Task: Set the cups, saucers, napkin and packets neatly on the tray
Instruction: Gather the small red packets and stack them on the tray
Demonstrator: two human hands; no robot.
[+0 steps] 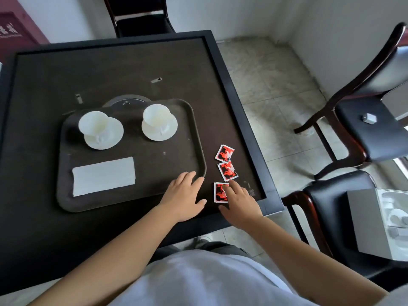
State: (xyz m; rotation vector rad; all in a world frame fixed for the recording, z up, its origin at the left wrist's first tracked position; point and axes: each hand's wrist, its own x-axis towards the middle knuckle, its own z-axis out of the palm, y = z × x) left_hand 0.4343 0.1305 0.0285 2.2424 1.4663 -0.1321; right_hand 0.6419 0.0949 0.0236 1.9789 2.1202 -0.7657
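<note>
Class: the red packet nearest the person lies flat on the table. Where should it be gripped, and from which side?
Nearest packet: probably pinch its bare left edge from above. It lies flat, and the right hand fingertips cover its right side, so slide it first if the edge won't lift.

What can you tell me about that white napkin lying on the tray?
The napkin is a plain white rectangle, apparently folded paper, lying flat in the near left part of the dark tray. Its long side runs left to right, slightly skewed against the tray's edge. It lies in front of the two cups on saucers without touching them. Neither hand touches it, and nothing rests on it.
</note>
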